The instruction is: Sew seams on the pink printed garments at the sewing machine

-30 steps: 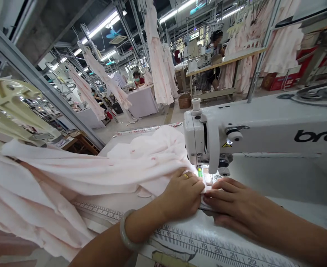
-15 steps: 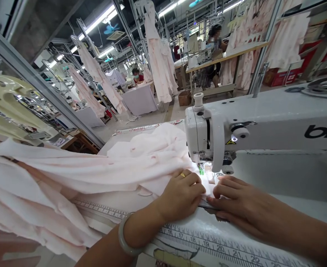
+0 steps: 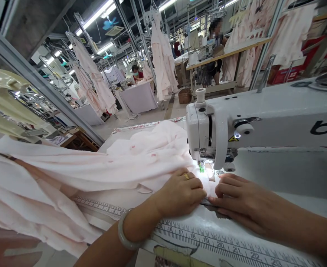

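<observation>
Pale pink fabric [image 3: 149, 159] with small darker pink spots lies bunched on the sewing machine table, its near edge under the lit needle area. My left hand [image 3: 180, 193], with a ring and a bangle, is closed on that edge just in front of the presser foot [image 3: 201, 167], which has green parts. Opposite it, my right hand [image 3: 241, 200] pinches the same edge between thumb and curled fingers, close to my left fingertips. The white sewing machine [image 3: 224, 129] stands right above the fabric, its head just beyond my hands. The exact grip of the fingertips is partly hidden.
A printed measuring tape [image 3: 193, 237] runs along the table's front edge. More of the fabric drapes off to the left, beside a cream plastic rack [image 3: 4, 96] and a slanting metal post [image 3: 46, 85]. Hanging pink garments [image 3: 163, 59] and a seated co-worker [image 3: 215, 52] are farther back.
The view has shifted slightly, and the machine appears a little farther right. Both hands stay at the fabric edge with almost the same grip; the fabric has barely moved.
</observation>
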`<state>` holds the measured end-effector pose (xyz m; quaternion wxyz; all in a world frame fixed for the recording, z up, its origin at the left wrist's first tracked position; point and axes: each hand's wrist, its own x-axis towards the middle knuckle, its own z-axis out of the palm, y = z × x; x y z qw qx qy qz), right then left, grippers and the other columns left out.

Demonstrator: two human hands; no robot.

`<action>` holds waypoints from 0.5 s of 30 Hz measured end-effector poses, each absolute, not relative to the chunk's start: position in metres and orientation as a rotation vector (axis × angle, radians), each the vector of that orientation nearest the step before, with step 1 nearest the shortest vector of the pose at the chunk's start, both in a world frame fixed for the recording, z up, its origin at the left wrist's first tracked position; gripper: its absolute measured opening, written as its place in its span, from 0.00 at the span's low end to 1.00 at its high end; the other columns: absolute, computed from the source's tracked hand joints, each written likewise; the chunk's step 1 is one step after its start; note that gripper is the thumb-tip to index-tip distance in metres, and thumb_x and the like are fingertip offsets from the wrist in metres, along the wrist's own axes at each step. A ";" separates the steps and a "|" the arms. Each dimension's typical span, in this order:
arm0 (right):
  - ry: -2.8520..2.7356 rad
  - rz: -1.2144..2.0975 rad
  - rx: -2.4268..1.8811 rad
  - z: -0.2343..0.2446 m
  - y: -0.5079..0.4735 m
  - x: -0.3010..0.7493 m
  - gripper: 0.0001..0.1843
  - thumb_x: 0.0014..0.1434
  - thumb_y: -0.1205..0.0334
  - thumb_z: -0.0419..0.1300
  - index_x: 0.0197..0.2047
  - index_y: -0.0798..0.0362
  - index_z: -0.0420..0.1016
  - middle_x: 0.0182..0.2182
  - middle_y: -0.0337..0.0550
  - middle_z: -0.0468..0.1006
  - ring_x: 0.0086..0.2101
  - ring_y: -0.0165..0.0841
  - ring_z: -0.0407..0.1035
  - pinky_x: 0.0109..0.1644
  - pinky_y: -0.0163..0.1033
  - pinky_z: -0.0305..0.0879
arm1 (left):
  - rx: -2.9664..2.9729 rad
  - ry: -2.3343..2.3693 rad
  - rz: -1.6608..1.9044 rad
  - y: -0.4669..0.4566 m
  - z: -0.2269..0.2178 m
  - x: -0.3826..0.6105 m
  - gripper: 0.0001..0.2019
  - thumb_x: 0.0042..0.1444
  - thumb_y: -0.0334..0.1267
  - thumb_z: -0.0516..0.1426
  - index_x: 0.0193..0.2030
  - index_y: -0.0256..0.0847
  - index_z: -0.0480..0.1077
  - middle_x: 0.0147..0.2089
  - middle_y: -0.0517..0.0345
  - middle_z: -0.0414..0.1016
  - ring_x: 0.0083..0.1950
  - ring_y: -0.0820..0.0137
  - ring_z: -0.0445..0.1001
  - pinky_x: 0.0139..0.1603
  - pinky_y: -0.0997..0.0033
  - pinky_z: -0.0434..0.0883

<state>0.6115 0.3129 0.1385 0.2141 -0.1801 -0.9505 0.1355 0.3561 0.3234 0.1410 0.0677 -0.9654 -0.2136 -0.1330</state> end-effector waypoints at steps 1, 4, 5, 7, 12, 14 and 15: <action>-2.631 0.366 -0.501 0.139 0.313 0.612 0.11 0.80 0.59 0.53 0.49 0.50 0.76 0.38 0.40 0.76 0.40 0.36 0.67 0.48 0.45 0.61 | -2.875 -0.601 -0.420 0.323 0.141 0.356 0.10 0.71 0.31 0.55 0.37 0.39 0.74 0.37 0.59 0.78 0.38 0.69 0.71 0.50 0.63 0.67; -2.597 0.324 -0.549 0.137 0.315 0.614 0.11 0.79 0.58 0.53 0.46 0.50 0.76 0.37 0.40 0.77 0.39 0.37 0.67 0.49 0.46 0.61 | -2.755 -0.472 -0.455 0.318 0.144 0.356 0.10 0.72 0.28 0.56 0.37 0.37 0.75 0.35 0.60 0.75 0.37 0.69 0.71 0.46 0.63 0.66; -2.587 0.315 -0.566 0.136 0.315 0.614 0.11 0.79 0.57 0.54 0.46 0.50 0.76 0.37 0.40 0.77 0.39 0.37 0.67 0.49 0.47 0.61 | -2.718 -0.438 -0.449 0.316 0.145 0.356 0.11 0.72 0.27 0.56 0.37 0.36 0.75 0.35 0.59 0.75 0.37 0.69 0.71 0.45 0.63 0.66; -2.590 0.335 -0.597 0.135 0.315 0.615 0.12 0.79 0.55 0.55 0.47 0.50 0.76 0.38 0.41 0.77 0.39 0.38 0.67 0.47 0.46 0.61 | -2.677 -0.393 -0.415 0.313 0.147 0.357 0.11 0.72 0.27 0.56 0.38 0.35 0.75 0.35 0.57 0.75 0.38 0.69 0.71 0.44 0.63 0.66; -2.645 0.383 -0.645 0.139 0.312 0.612 0.15 0.80 0.57 0.51 0.43 0.49 0.75 0.36 0.39 0.76 0.38 0.37 0.69 0.49 0.47 0.63 | -2.720 -0.452 -0.324 0.309 0.149 0.357 0.09 0.72 0.27 0.56 0.39 0.34 0.75 0.35 0.57 0.73 0.37 0.68 0.71 0.42 0.64 0.66; -2.642 0.272 -0.659 0.140 0.312 0.612 0.15 0.80 0.57 0.51 0.43 0.49 0.75 0.36 0.38 0.77 0.38 0.36 0.71 0.53 0.48 0.63 | -2.743 -0.525 -0.262 0.309 0.147 0.357 0.08 0.72 0.28 0.55 0.42 0.34 0.75 0.37 0.56 0.73 0.38 0.67 0.72 0.43 0.64 0.68; -2.627 0.185 -0.668 0.138 0.313 0.612 0.14 0.80 0.58 0.50 0.45 0.48 0.76 0.38 0.38 0.78 0.39 0.35 0.73 0.56 0.48 0.61 | -2.749 -0.569 -0.234 0.309 0.146 0.357 0.07 0.72 0.29 0.55 0.44 0.34 0.75 0.38 0.55 0.74 0.39 0.66 0.73 0.44 0.63 0.70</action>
